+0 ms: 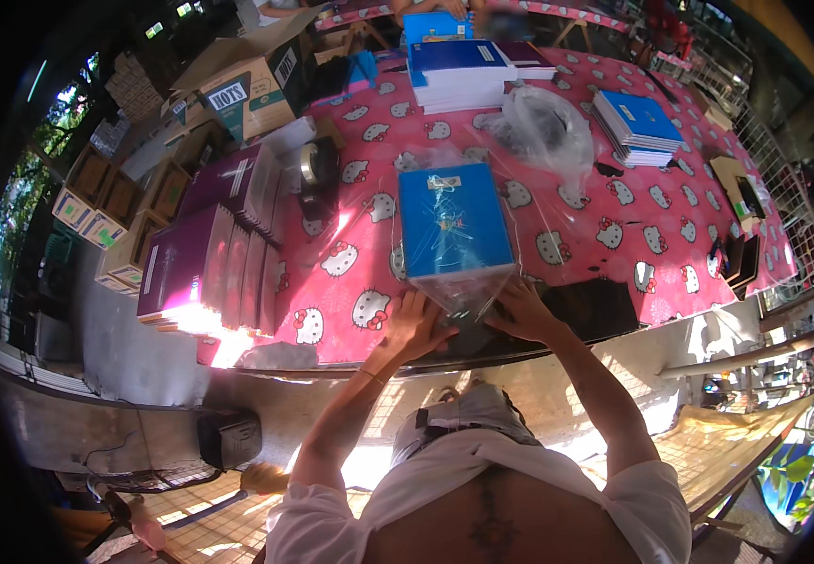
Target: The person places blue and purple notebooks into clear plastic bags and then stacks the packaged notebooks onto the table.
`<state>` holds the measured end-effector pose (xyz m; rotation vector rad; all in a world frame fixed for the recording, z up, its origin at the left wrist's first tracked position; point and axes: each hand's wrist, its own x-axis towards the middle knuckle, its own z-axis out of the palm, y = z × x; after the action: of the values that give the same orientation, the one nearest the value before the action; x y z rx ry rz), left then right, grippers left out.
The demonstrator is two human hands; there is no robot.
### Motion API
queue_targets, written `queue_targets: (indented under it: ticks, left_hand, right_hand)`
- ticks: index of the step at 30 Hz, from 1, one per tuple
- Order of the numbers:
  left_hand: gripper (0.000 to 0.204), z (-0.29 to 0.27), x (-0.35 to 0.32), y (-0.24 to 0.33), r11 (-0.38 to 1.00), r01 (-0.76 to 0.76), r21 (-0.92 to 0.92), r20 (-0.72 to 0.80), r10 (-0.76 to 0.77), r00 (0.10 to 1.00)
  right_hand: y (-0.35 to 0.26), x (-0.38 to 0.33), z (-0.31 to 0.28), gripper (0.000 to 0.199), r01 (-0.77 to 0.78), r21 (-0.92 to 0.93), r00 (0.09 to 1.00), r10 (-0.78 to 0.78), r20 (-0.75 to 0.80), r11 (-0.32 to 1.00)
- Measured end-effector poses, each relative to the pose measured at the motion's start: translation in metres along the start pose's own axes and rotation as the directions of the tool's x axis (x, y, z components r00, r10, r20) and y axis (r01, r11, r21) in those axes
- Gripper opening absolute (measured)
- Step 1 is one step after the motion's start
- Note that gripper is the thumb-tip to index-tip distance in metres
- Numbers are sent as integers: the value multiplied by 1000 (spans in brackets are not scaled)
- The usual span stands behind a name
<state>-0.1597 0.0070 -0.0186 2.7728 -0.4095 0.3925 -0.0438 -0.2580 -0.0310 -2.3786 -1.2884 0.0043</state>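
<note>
Looking down from head height, two bare forearms rise from the lower middle of the frame toward a surface (614,221) covered in pink cartoon-cat cloth. At frame centre lies a blue stack (452,221) of books wrapped in a clear bag (463,287), its loose open end pointing down toward the person. The left hand (413,324) rests at the bag's lower left corner, fingers (405,303) spread and touching the plastic. The right hand (522,310) rests at the lower right corner, fingers (510,289) also spread and pressing on the plastic edge. Whether either hand actually pinches the film cannot be told.

To the left of centre stand purple boxes (202,258) in a row. A tape roll (313,162) sits just above them, beside the blue stack's upper left. A crumpled clear bag (543,127) lies upper right of centre. More blue books (458,70) are piled at the top middle, and another pile (640,127) sits at the upper right. A cardboard box (247,89) stands open at the upper left.
</note>
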Motion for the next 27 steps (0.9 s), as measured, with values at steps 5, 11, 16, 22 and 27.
queue_targets:
  ticks: [5, 11, 16, 22, 27]
  left_hand:
    - [51, 3, 10, 6, 999, -32, 20, -184, 35, 982]
    - [19, 21, -10, -7, 720, 322, -615, -340, -611, 715]
    - [34, 19, 38, -27, -49, 66, -997, 77, -838, 540]
    - [65, 38, 39, -38, 227, 90, -970, -104, -717, 690]
    - [64, 21, 61, -20, 215, 302, -929, 45, -743, 668]
  right_hand:
    - [11, 10, 8, 45, -26, 223, 996, 46, -83, 975]
    - [74, -6, 21, 32, -161, 769, 905, 403, -135, 618]
    - [46, 52, -1, 45, -212, 969, 710, 701, 64, 125]
    - [23, 71, 12, 59, -142, 987, 753, 655, 57, 77]
    - [43, 62, 16, 59, -141, 985, 800, 574, 175, -103]
